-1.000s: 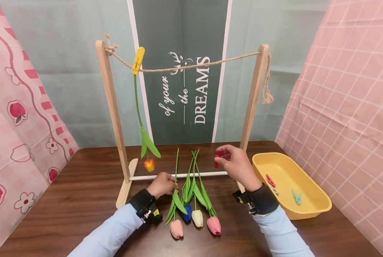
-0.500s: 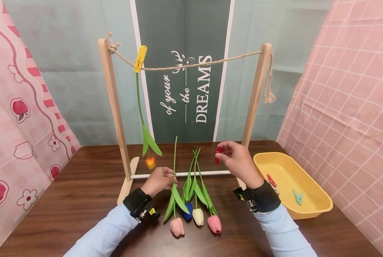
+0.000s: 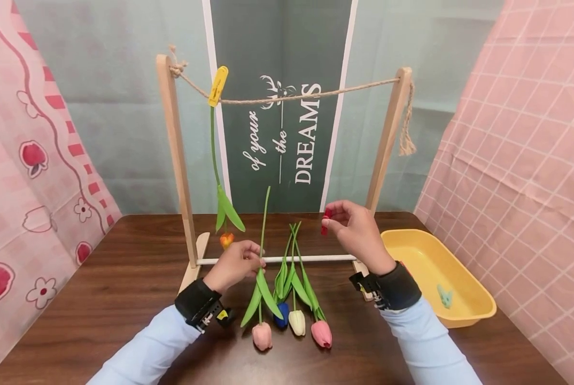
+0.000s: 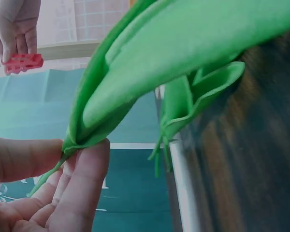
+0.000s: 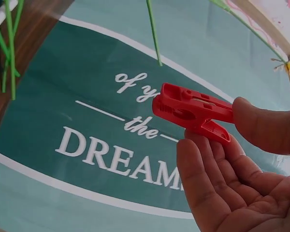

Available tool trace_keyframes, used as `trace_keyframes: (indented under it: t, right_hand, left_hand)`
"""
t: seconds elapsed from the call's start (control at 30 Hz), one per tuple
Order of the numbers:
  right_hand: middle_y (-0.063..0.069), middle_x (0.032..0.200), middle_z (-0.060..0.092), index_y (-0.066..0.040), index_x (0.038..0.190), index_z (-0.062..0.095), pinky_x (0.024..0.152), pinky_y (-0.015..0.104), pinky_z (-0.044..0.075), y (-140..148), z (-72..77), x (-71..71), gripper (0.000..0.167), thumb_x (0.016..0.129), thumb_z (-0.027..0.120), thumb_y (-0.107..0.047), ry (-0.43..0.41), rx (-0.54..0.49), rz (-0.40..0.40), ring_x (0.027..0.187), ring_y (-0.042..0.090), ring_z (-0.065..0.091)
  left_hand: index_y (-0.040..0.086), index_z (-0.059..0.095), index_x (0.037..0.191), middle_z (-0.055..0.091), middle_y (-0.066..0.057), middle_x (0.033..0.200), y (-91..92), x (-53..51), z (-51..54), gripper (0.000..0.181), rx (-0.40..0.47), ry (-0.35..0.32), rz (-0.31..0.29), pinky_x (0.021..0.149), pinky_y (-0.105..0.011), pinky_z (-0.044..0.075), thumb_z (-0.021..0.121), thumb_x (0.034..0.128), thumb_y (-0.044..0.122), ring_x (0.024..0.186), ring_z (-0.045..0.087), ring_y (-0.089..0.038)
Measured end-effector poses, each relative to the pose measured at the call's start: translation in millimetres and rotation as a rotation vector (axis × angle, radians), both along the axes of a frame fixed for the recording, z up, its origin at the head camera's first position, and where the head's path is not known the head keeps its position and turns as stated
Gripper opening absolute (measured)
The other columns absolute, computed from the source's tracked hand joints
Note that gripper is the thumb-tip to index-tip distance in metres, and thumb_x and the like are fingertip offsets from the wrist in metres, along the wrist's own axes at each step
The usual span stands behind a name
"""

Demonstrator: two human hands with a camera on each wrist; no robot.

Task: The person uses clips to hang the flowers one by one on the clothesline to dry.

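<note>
Between thumb and fingers my left hand (image 3: 235, 263) pinches the green stem of a light pink tulip (image 3: 262, 336), just above its leaves (image 4: 135, 72); the stem points up and the bloom hangs low near the table. My right hand (image 3: 359, 232) holds a red clothespin (image 5: 193, 108) by its handle end, to the right of the stem. A rope (image 3: 287, 98) spans the wooden frame (image 3: 175, 155) above both hands. On it a yellow clothespin (image 3: 218, 86) holds an orange tulip (image 3: 226, 239) upside down, its bloom partly behind my left hand.
Blue (image 3: 281, 315), white (image 3: 297, 323) and pink (image 3: 322, 335) tulips lie on the table (image 3: 138, 278) right of the held one. A white rod (image 3: 311, 259) crosses low between the posts. At the right stands a yellow basin (image 3: 486, 299) with a light green clothespin (image 3: 444, 295).
My left hand has lifted the light pink tulip's stem higher and shifted slightly left. The right hand, with the red clothespin, has risen a little. The head view has shifted slightly.
</note>
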State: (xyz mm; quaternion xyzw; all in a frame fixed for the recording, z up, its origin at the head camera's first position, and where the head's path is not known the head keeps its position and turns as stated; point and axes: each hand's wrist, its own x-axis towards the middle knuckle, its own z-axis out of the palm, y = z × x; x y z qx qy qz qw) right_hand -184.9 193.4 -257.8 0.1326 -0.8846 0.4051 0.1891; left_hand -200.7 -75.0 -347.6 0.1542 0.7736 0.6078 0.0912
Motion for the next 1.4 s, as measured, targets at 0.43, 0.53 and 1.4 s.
trace_keyframes:
  t: [0.43,0.53,1.4]
  right_hand:
    - [0.013,0.09,0.069,0.003,0.107,0.066,0.073,0.036,0.054,-11.8,33.6,1.2,0.024,0.086,0.074,-0.005,0.11,0.018,0.014,0.082,0.023,0.065]
    - [0.013,0.091,0.069,0.003,0.107,0.065,0.074,0.037,0.054,-12.8,39.7,0.0,0.023,0.086,0.073,-0.004,0.129,0.018,0.015,0.084,0.023,0.065]
    - [0.014,0.094,0.069,0.004,0.108,0.067,0.078,0.022,0.052,-33.5,104.5,-7.4,0.024,0.087,0.073,-0.005,0.291,-0.09,0.161,0.086,0.017,0.065]
  left_hand:
    - [-0.006,0.059,0.104,0.066,-0.016,0.084,-7.7,9.3,25.1,0.013,-0.036,0.136,-0.061,0.071,-0.043,0.058,0.062,0.0925,-0.001,0.075,0.066,-0.022]
    - [-0.004,0.06,0.103,0.066,-0.017,0.085,-9.3,10.5,29.9,0.012,-0.053,0.167,-0.051,0.071,-0.042,0.058,0.064,0.0919,0.0,0.076,0.066,-0.022]
    - [0.0,0.064,0.099,0.069,-0.017,0.086,-10.2,10.4,77.2,0.01,0.007,0.32,0.013,0.074,-0.043,0.058,0.067,0.0904,0.001,0.078,0.068,-0.022]
